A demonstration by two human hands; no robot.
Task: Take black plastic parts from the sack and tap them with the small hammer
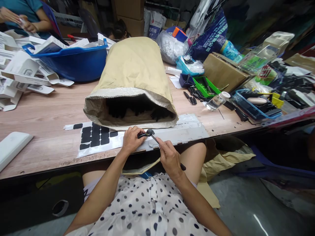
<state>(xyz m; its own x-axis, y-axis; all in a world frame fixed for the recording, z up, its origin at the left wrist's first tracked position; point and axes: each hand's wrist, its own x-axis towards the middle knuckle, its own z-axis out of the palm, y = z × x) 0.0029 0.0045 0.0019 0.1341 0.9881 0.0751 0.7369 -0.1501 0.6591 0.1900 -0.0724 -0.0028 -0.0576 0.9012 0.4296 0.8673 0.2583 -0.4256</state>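
My left hand point(132, 139) is closed on a small black part with a rounded head point(149, 132), holding it just above the table's front edge. My right hand point(170, 157) grips a metal-shafted tool point(155, 138), its black handle end showing below the fingers. The tool's tip touches the rounded head; its exact shape is too small to make out. Below the hands lie a pale flat board point(183, 131) and a white sheet with black rounded-square stickers point(100, 139). Right behind, a tan paper sack point(137, 65) lies with its mouth towards me and black pieces inside.
To the left are a blue basin point(73, 65), several white boxes point(22, 70) and a white slab-like object point(14, 147). At right stand a green tray point(205, 87), a clear bottle point(216, 101) and a blue-rimmed tray point(256, 105). Another person's hands point(22, 21) work at the far left.
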